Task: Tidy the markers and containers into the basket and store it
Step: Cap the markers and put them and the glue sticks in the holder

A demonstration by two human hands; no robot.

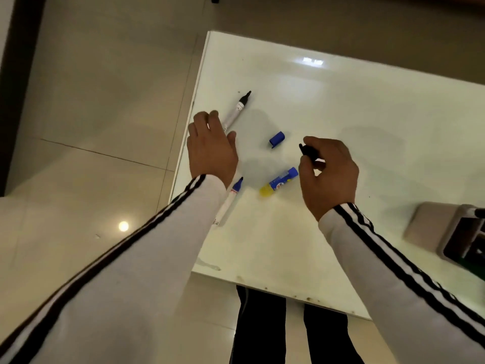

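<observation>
A black-tipped marker (237, 110) lies uncapped near the white table's left edge. My left hand (211, 148) hovers over its near end with fingers apart; whether it touches the marker is unclear. A blue-tipped marker (230, 198) lies partly under my left wrist. Between my hands lie a loose blue cap (277, 138) and a blue and yellow glue stick (279, 181). My right hand (328, 174) pinches a small black cap (309, 151) in its fingertips. A grey basket (443, 232) sits at the right edge, cut off by the frame.
The white table (354, 114) has its left edge just beside my left hand and its near edge above my legs. Glossy tiled floor (91, 127) lies to the left. The basket holds dark and green items, hard to make out.
</observation>
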